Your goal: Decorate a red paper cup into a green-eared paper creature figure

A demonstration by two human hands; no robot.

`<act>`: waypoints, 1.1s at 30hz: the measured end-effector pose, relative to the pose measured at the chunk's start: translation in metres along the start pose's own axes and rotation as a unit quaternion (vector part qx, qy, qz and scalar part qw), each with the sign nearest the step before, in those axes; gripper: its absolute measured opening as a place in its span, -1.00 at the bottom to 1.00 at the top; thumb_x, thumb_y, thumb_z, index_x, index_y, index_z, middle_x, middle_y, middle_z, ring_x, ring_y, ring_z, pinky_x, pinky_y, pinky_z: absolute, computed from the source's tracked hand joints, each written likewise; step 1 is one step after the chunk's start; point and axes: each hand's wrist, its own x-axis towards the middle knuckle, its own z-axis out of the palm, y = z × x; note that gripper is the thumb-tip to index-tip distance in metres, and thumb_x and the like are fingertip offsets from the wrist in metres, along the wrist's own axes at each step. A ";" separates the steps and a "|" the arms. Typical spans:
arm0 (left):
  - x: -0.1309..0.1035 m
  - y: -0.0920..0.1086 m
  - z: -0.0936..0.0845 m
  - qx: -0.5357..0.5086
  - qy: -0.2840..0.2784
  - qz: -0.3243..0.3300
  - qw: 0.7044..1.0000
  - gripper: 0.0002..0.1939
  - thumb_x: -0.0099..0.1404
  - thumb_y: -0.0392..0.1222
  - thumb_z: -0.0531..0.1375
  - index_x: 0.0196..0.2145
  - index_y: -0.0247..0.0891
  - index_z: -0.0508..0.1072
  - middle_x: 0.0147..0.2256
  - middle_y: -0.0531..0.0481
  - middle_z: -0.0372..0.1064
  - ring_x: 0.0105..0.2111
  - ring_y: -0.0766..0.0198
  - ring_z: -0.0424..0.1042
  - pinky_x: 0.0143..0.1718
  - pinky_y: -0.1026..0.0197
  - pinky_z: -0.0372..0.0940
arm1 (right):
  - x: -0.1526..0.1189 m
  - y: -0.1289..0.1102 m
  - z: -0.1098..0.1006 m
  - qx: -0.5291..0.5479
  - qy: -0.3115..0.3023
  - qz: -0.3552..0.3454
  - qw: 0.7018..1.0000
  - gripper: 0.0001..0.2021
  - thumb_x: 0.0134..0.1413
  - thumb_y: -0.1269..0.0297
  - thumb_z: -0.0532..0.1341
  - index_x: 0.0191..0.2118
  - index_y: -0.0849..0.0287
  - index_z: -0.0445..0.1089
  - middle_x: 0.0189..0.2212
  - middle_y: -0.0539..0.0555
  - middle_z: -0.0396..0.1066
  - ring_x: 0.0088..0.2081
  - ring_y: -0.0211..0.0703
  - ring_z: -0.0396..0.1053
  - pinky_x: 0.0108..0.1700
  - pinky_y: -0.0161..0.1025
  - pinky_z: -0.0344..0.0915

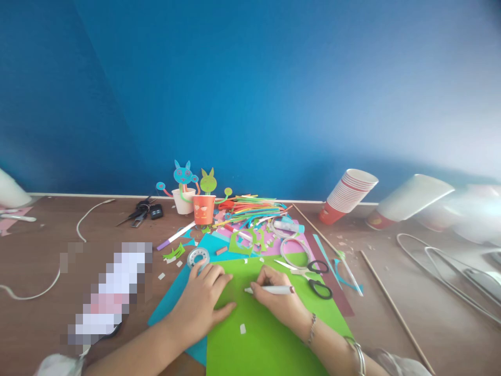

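Green sheet (270, 344): six o'clock. Left hand (204, 298): fingers spread on it, probably steadying. Right hand (281, 308): fingers gripping marker (276, 290) pen-fashion, likely for control, tip toward nine o'clock. Scissors (302, 271): two o'clock from marker, seemingly for reach.

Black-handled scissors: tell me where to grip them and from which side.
Grip the black-handled scissors by their black finger loops, probably best from the right: the loops point that way, while the pointed blades face left across the green sheet. The right hand is closest but holds a white marker, which would likely need setting down first.
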 end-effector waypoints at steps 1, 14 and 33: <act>0.000 0.000 0.001 -0.001 0.000 -0.001 1.000 -0.65 0.16 -0.08 0.29 -0.09 -0.19 0.42 -0.24 -0.02 0.38 -0.17 0.10 0.37 0.05 -0.11 0.10 | 0.000 0.000 0.000 0.002 -0.003 0.001 1.000 -0.80 -0.05 0.29 0.21 -0.57 0.13 0.17 -0.68 -0.13 0.16 -0.61 -0.34 0.07 -0.57 -0.38 0.01; 0.000 0.000 0.000 -0.008 -0.004 -0.003 1.000 -0.64 0.16 -0.09 0.30 -0.08 -0.19 0.42 -0.23 -0.02 0.38 -0.17 0.10 0.37 0.06 -0.11 0.10 | 0.000 -0.002 0.000 -0.010 -0.004 0.006 1.000 -0.80 -0.08 0.32 0.19 -0.60 0.12 0.16 -0.69 -0.11 0.17 -0.63 -0.34 0.09 -0.60 -0.38 0.01; 0.000 0.000 0.000 -0.013 -0.015 -0.011 1.000 -0.62 0.15 -0.10 0.31 -0.08 -0.22 0.43 -0.22 -0.03 0.38 -0.15 0.10 0.37 0.06 -0.13 0.09 | 0.003 0.006 0.001 0.009 0.016 0.015 1.000 -0.81 -0.07 0.30 0.15 -0.59 0.11 0.13 -0.70 -0.11 0.17 -0.63 -0.33 0.05 -0.59 -0.37 -0.01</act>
